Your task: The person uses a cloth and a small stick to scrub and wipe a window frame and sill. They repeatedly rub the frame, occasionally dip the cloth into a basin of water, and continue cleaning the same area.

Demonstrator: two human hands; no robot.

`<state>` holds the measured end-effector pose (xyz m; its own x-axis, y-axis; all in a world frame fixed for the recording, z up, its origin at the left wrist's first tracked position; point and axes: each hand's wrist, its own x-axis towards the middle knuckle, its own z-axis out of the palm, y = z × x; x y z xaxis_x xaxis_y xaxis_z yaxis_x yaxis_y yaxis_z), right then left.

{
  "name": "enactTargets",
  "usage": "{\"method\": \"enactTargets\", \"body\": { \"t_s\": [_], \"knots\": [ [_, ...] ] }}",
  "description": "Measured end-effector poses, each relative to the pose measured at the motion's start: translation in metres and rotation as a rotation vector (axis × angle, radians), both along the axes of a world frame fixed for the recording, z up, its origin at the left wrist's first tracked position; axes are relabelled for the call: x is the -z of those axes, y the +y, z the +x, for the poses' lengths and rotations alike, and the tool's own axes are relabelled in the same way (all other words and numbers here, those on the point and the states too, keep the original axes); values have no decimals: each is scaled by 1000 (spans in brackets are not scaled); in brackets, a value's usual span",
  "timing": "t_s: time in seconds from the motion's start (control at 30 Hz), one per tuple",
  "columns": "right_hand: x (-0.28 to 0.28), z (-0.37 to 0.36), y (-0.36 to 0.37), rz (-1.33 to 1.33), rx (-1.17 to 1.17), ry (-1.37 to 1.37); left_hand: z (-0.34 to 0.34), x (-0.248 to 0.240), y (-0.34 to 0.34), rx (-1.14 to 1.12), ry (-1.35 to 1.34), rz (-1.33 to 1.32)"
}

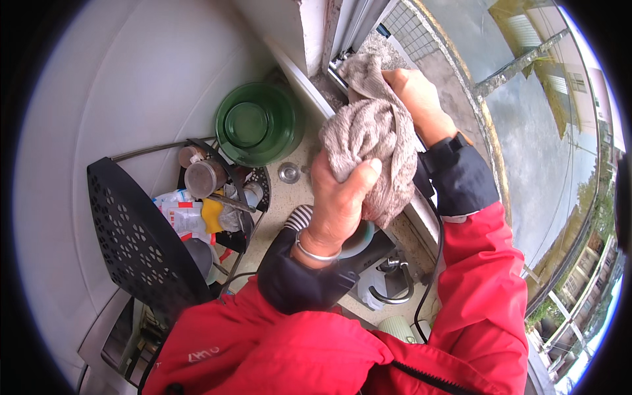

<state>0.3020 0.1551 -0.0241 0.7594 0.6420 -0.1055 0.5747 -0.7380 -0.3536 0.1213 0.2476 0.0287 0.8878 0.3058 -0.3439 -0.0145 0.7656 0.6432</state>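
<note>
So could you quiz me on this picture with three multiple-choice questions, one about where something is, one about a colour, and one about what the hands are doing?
1. Where is the green glass bowl?
A. On the counter by the wall, beyond the black rack
B. Hanging outside the window
C. In the person's lap

2. What colour is the cloth?
A. Bright yellow
B. Greyish brown
C. Dark blue

3. How is the cloth held?
A. It lies flat and untouched
B. One hand pinches a corner
C. Both hands grip it, bunched up

Answers:
1 A: the bowl sits on the speckled counter next to the white wall, just past the black rack.
2 B: the towelling fabric is a dull grey-brown.
3 C: the left hand clasps it from below and the right hand from above.
</note>
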Motion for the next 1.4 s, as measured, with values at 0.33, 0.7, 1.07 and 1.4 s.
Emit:
{"method": "enactTargets", "body": {
  "t_s": [0.33, 0.7, 1.07, 1.4],
  "knots": [
    [-5, -5, 3, -2, -112, -55, -1, 3, -4, 29, -5, -11],
    [3, -2, 7, -7, -96, -6, -1, 5, -2, 30, -20, -2],
    [25, -6, -8, 291, 51, 315, -6, 5, -3, 28, 19, 58],
    [21, -13, -18, 215, 98, 255, -10, 6, -2, 62, 29, 39]
  ]
}}
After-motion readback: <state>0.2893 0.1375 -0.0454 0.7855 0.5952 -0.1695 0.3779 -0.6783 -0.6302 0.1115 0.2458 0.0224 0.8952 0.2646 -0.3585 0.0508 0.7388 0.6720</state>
